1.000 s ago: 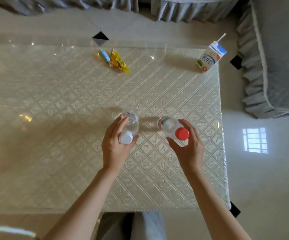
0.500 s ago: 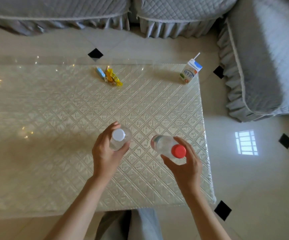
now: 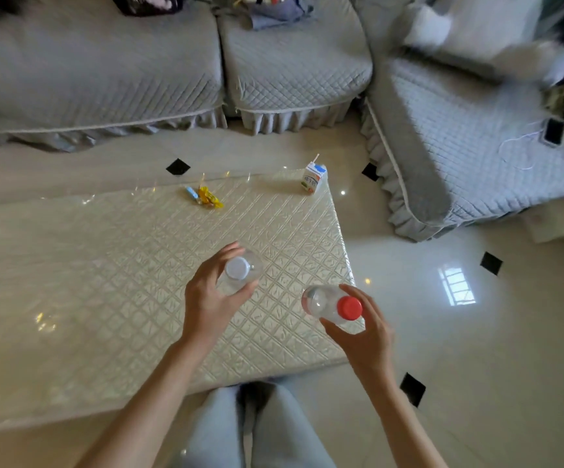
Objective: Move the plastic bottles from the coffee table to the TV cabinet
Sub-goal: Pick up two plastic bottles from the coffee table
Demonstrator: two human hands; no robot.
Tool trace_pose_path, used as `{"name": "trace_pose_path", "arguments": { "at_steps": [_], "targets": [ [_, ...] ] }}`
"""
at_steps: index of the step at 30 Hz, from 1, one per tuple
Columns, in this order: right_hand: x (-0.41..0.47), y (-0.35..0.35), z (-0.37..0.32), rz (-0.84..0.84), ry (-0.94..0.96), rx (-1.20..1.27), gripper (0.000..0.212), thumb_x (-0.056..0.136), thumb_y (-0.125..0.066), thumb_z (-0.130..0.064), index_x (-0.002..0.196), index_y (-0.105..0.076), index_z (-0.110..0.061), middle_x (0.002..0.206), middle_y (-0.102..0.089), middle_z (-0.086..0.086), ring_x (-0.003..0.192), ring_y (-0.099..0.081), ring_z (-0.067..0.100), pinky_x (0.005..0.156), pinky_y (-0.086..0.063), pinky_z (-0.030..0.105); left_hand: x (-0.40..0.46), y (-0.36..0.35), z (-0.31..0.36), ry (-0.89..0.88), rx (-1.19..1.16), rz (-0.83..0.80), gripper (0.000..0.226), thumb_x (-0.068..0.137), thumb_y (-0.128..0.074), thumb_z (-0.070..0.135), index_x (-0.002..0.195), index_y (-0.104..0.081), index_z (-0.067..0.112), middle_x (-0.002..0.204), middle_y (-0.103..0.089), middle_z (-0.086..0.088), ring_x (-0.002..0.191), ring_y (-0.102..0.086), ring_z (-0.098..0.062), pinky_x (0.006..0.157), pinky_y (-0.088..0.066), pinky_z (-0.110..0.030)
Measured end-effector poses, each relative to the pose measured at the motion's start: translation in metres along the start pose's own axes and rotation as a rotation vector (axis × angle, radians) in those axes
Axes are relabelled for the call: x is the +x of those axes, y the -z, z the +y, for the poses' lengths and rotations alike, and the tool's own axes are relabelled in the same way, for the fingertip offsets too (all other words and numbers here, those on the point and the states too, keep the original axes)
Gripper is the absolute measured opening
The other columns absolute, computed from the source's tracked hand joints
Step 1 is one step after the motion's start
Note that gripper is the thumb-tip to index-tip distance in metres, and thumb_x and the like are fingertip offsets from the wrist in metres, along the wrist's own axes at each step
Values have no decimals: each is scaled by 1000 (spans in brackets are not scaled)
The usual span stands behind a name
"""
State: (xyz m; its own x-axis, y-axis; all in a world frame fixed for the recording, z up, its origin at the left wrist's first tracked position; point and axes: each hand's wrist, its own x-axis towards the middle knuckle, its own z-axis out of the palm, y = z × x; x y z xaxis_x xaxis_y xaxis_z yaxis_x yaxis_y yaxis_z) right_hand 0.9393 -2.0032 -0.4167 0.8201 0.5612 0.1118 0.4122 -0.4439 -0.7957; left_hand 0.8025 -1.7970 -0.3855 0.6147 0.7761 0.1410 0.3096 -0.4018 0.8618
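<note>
L hand (image 3: 211,298) grips white-cap bottle (image 3: 240,272); R hand (image 3: 363,329) grips red-cap bottle (image 3: 333,304). Both above coffee table (image 3: 105,265), nr its right end.

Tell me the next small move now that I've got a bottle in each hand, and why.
Probably carry both away from the coffee table toward the TV cabinet, which isn't in view. The left hand already grips the white-capped bottle and the right hand the red-capped bottle; no other bottle shows on the table.
</note>
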Motion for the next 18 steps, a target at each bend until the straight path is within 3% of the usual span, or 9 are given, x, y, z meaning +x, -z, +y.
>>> {"name": "trace_pose_path", "arguments": {
  "at_steps": [3,6,8,12,18],
  "targets": [
    [-17,21,-13,49,-25,-30,64,54,-91,-17,113,-65,-23,114,-65,-9,103,-60,4,89,-43,11,-9,9,21,-35,-31,-99,53,68,-83,13,115,-61,21,126,-57,17,119,-51,0,101,-39,-22],
    [-37,33,-26,109,-45,-41,62,56,-91,-20,113,-66,-21,115,-65,-10,104,-60,4,89,-46,17,-13,15,32,-92,-51,-175,54,67,-83,14,115,-61,22,125,-58,17,118,-52,0,101,-42,-27],
    [-54,38,-35,173,-65,-41,61,57,-90,-20,113,-65,-22,115,-64,-10,103,-61,5,88,-48,20,-14,20,36,-115,-75,-233,55,66,-84,14,115,-61,26,123,-58,20,117,-52,2,99,-44,-24],
    [-95,34,-60,335,-164,-96,64,55,-91,-18,113,-65,-23,113,-65,-10,98,-60,1,86,-42,7,-11,30,41,-211,-104,-368,56,66,-84,15,113,-59,33,119,-56,31,114,-51,8,94,-42,-13],
    [-168,13,-91,528,-342,-213,61,58,-89,-22,113,-65,-20,112,-66,-9,94,-60,1,83,-38,4,-7,45,31,-408,-129,-601,53,66,-84,15,114,-62,18,121,-62,11,113,-56,-2,96,-43,-19]
  ]
}}
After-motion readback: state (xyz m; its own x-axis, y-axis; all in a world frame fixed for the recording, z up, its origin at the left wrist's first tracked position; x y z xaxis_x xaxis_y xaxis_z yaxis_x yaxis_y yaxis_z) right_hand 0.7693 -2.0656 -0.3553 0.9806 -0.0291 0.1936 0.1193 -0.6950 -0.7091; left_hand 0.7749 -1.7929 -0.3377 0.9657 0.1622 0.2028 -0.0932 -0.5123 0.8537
